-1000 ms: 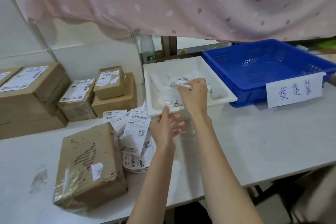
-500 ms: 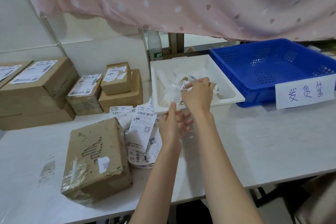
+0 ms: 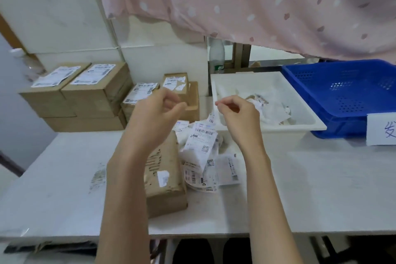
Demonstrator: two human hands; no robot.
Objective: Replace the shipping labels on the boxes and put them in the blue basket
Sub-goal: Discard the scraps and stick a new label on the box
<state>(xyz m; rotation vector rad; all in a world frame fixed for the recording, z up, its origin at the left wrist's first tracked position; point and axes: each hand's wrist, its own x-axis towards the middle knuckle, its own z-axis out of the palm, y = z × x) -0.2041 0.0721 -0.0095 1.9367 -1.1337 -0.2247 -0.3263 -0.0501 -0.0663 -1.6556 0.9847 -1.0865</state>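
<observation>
A brown box with its label torn off lies on the white table, partly under my left forearm. Beside it on the right lies a heap of loose shipping labels. My left hand hovers above the box's far end with loosely curled fingers and holds nothing. My right hand hangs over the near left corner of the white bin, its fingers curled and thumb against forefinger; I see nothing in it. The blue basket stands at the right with nothing visible in it.
Several labelled brown boxes are stacked at the back left, with smaller ones beside them. The white bin holds torn label scraps. A paper sign hangs on the basket's front. A pink curtain hangs above.
Both hands have drawn back from the white bin towards the left. The paper scrap that my right hand held over the bin is no longer in it. My left hand rose over the box.
</observation>
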